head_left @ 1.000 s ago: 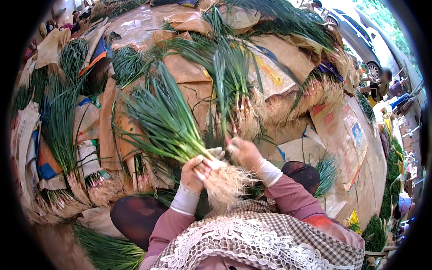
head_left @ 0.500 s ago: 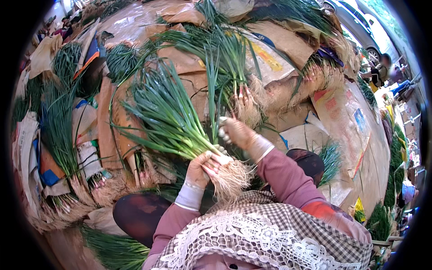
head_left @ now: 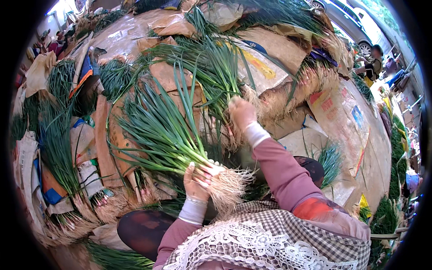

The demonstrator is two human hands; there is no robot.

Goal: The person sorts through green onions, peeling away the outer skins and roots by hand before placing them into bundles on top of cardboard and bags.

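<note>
My left hand (head_left: 196, 182) is closed around a bunch of green onions (head_left: 177, 139), gripping the pale stalks just above the roots. The long green leaves fan out to the upper left, and the tangled roots (head_left: 229, 186) hang toward my lap. Farther off, my right hand (head_left: 243, 112) reaches to a second heap of green onions (head_left: 220, 67). Its fingers are curled in against the lower stalks, slightly blurred. What lies between its fingertips is hidden.
More green onion bunches (head_left: 56, 135) lie on sacking at the left, and others (head_left: 288, 18) at the far side. Flattened sacks (head_left: 337, 117) cover the ground at right. My knees (head_left: 146, 229) flank the work. A person (head_left: 372, 65) and a car (head_left: 344, 22) are at the far right.
My right hand has moved away from beside the held bunch, forward to the stalks of the farther heap, and its fingers have curled in. My left hand keeps its bunch, slightly lower.
</note>
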